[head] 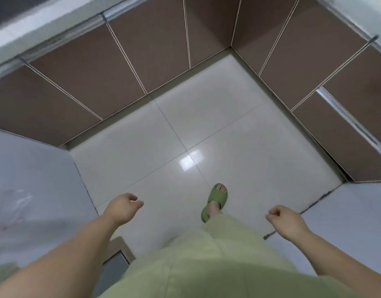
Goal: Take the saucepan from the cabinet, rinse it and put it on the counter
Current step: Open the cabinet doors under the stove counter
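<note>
Fingers of my left hand curl loosely inward, thumb and forefinger a little apart, clamped on nothing. My right hand at about four o'clock is curled tighter, the fingertips folded in toward the palm, and it holds nothing either; its knuckles hide whether the tips quite touch. Both forearms run out of the picture at the bottom corners.

Between the hands, at six o'clock, my pale green trousers fill the lower edge, and one foot in a green slipper stands on the glossy white tiled floor. My other foot is hidden under the trousers. A bright patch of glare sits on the tiles just above the slipper.

Brown cabinet doors wrap around the floor from nine o'clock through twelve to three o'clock, meeting in a corner at about one o'clock. All of them stand closed, so the saucepan is nowhere to be seen and I cannot tell which door it is behind. Pale counter edge runs above the doors at ten o'clock, blurred, with something dark at the top left corner, too smeared to name. At eight o'clock a pale wall carries a faint pinkish mark I cannot make out, and a small grey-and-tan box shape by my left forearm is half cut off.
</note>
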